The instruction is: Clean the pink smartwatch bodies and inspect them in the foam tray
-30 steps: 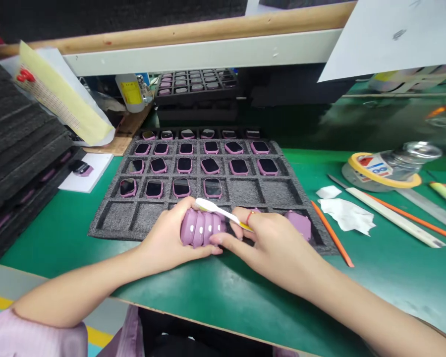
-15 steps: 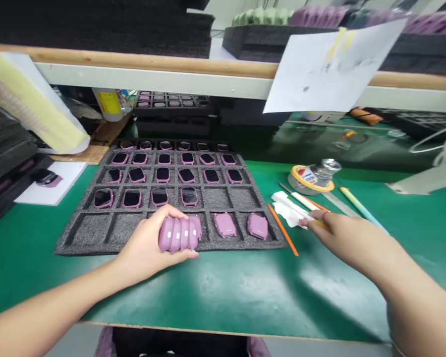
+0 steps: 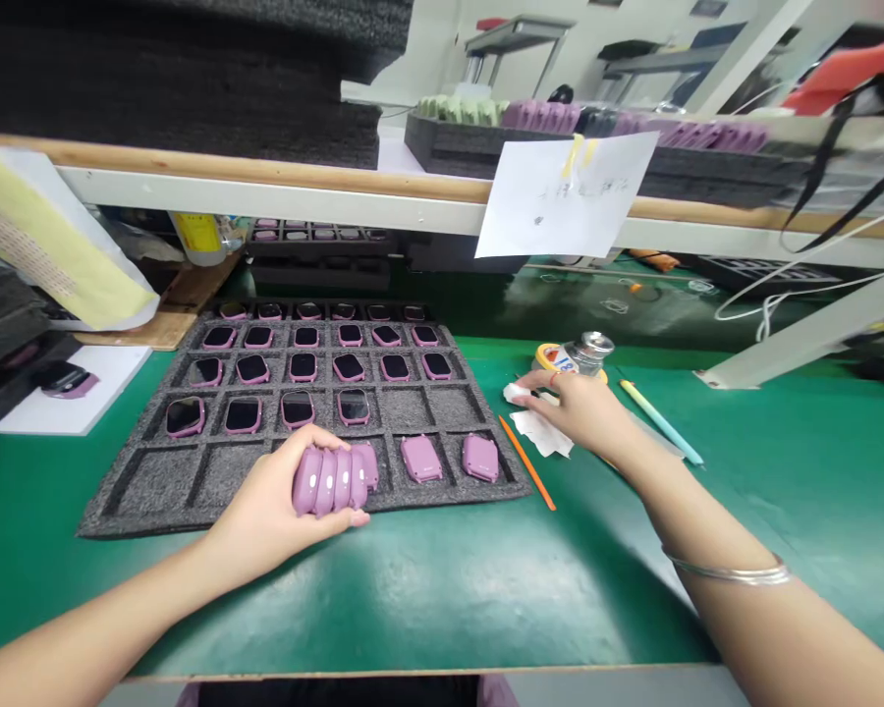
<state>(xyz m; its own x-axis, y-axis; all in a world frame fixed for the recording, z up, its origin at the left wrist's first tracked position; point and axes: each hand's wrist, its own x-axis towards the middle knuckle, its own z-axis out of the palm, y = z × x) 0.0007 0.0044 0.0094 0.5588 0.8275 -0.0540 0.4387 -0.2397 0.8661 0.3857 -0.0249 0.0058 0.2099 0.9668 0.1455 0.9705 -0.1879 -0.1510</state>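
Observation:
My left hand (image 3: 276, 496) is wrapped round a row of several purple watch cases (image 3: 331, 481), held side by side over the front row of the dark foam tray (image 3: 225, 496). In that front row, two more purple watch cases (image 3: 421, 459) lie back side up. Farther back in the tray sit purple-framed watches (image 3: 243, 414) with black screens facing up. Over on the right, my right hand (image 3: 581, 407) reaches to a crumpled white tissue (image 3: 517, 394), its thumb and fingers pinched on it. Another piece of white tissue (image 3: 541, 433) lies below that hand on the green table.
A glass jar with a metal top (image 3: 593, 346) and a yellow tape roll (image 3: 549, 355) stand behind my right hand. Beside the tray lies an orange stick (image 3: 526, 462); a yellow-blue pen (image 3: 661, 422) is farther right. A shelf (image 3: 302, 199) with a hanging paper (image 3: 560, 196) crosses above.
My right hand has shifted forward over the tools, and the tissue is now pinched at its fingertips. My left hand keeps its grip on the watch cases. The camera view has turned right.

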